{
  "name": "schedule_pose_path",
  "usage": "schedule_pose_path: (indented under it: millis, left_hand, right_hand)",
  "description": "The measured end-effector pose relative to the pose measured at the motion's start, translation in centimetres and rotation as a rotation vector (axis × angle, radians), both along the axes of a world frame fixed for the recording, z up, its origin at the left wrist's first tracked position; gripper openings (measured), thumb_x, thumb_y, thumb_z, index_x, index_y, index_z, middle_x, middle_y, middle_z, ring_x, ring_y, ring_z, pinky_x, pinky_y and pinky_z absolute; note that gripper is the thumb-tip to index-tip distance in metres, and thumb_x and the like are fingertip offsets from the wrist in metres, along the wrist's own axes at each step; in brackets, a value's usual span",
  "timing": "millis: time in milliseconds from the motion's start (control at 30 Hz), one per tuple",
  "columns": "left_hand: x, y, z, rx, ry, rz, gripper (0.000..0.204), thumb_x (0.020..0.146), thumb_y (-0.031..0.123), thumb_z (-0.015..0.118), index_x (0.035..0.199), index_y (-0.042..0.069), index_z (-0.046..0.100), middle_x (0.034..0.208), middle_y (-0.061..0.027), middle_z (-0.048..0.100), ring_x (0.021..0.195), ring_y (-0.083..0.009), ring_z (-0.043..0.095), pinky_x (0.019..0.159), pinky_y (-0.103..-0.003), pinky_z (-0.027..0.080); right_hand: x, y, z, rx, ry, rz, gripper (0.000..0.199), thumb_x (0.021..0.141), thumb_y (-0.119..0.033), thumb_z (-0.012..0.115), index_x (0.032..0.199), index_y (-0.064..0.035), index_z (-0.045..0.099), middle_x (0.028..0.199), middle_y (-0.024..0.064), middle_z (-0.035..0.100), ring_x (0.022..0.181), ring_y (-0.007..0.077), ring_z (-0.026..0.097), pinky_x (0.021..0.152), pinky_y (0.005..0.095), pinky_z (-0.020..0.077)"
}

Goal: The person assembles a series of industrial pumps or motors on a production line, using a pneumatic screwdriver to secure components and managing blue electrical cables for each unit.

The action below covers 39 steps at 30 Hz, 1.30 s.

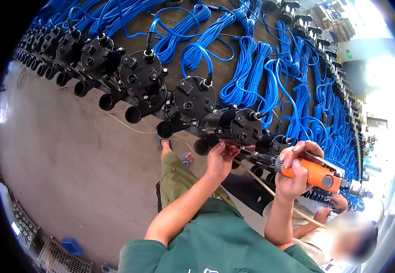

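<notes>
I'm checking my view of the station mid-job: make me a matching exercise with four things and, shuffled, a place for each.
Things
1. orange power tool
2. left hand
3. blue cable bundles
4. blue crate

Places
A. coiled on the brown bench
B. beside a wire-mesh basket, toward the picture's lower left
C. held in the right hand
D. close by the round black port of a black cylindrical pump

Pairs: 1-C, 2-D, 3-A, 4-B
</notes>
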<state>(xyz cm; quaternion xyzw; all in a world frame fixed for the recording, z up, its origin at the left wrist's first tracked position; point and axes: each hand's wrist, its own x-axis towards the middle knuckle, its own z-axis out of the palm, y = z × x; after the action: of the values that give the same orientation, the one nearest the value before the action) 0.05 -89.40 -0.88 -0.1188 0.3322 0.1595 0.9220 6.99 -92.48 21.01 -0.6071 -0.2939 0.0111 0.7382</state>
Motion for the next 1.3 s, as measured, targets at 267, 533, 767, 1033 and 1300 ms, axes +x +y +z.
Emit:
schedule_pose_path:
  millis: [267,533,767,1033,1300]
  left_hand:
    - [0.1,-0.1,0.8,0.035,0.035,-0.003,0.011,0.094,0.01,0.051,0.091,0.006,0.061,0.087,-0.0098,0.064,0.086,-0.029,0.064,0.096,-0.051,0.051]
    - [0.3,-1.2,-1.9,0.015,-0.001,0.031,0.014,0.096,0.012,0.051,0.097,0.006,0.063,0.09,-0.0105,0.066,0.089,-0.0303,0.065,0.095,-0.048,0.05]
    - [0.1,-1.1,-1.9,0.024,0.01,-0.001,0.019,0.1,0.013,0.046,0.1,0.004,0.062,0.091,-0.012,0.067,0.088,-0.03,0.067,0.092,-0.047,0.052]
    - [-4.3,0.7,2.3,1.056,0.558,-0.324,0.015,0.094,0.007,0.061,0.105,-0.001,0.056,0.081,-0.0106,0.064,0.076,-0.0213,0.065,0.073,-0.037,0.054]
    - [-2.1,4.6,1.9,1.963,0.743,-0.132,0.11,0.062,0.015,0.092,0.149,-0.002,0.026,0.139,-0.0269,0.044,0.129,-0.0447,0.045,0.109,-0.048,0.039]
  right_hand:
    - [-0.1,0.3,-1.9,-0.025,-0.003,0.102,0.037,0.079,-0.001,0.056,0.116,0.0016,0.053,0.096,0.0146,0.059,0.062,0.015,0.054,0.062,0.0311,0.0504]
    - [0.6,1.0,-2.8,0.006,0.037,0.231,0.023,0.082,0.002,0.06,0.105,0.0014,0.056,0.084,0.0127,0.059,0.062,0.015,0.057,0.058,0.0285,0.0524]
    - [0.2,1.4,-3.0,-0.097,-0.005,0.276,0.028,0.083,0.003,0.061,0.111,0.0033,0.059,0.089,0.0106,0.064,0.069,0.0134,0.062,0.062,0.0264,0.0536]
    - [0.3,1.0,-3.2,-0.143,0.02,0.307,0.027,0.084,0.0,0.06,0.11,0.0007,0.055,0.088,0.0119,0.06,0.064,0.0154,0.056,0.06,0.0295,0.0506]
    - [0.8,1.4,-3.1,-0.073,0.092,0.367,0.034,0.085,0.005,0.06,0.119,0.0004,0.057,0.095,0.0104,0.063,0.07,0.0111,0.06,0.065,0.0248,0.0521]
